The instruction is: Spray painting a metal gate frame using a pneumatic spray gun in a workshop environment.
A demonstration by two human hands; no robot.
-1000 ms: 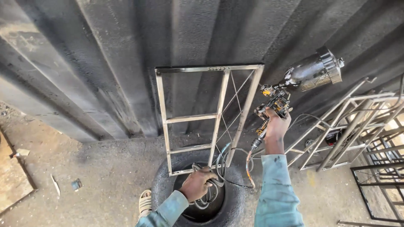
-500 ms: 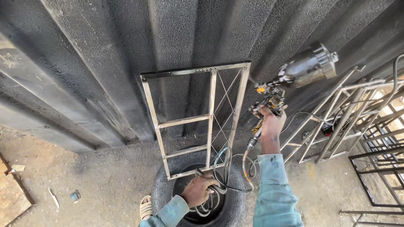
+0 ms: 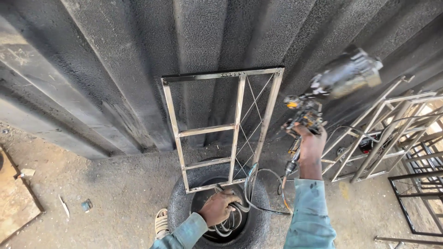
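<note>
A bare metal frame point(image 3: 210, 129) with crossbars and thin diagonal rods leans upright against a dark corrugated wall, its foot resting on a black tyre point(image 3: 182, 203). My right hand point(image 3: 310, 143) grips a paint spray gun point(image 3: 339, 80) with a metal cup, raised to the right of the frame and blurred by motion. A hose point(image 3: 263, 184) runs from the gun's handle down into the tyre. My left hand point(image 3: 220, 207) holds the coiled hose over the tyre's hole. Both sleeves are teal.
Several more metal frames point(image 3: 383, 133) lean at the right, some painted black point(image 3: 415, 193). The corrugated wall point(image 3: 115, 69) is coated black. A sandalled foot point(image 3: 161, 221) stands left of the tyre. A board point(image 3: 14, 203) and small debris lie on the dirt floor at left.
The view has shifted a little, so the frame sits further left. My right hand with the spray gun stays raised and is now blurred. My left hand remains on the hose coil.
</note>
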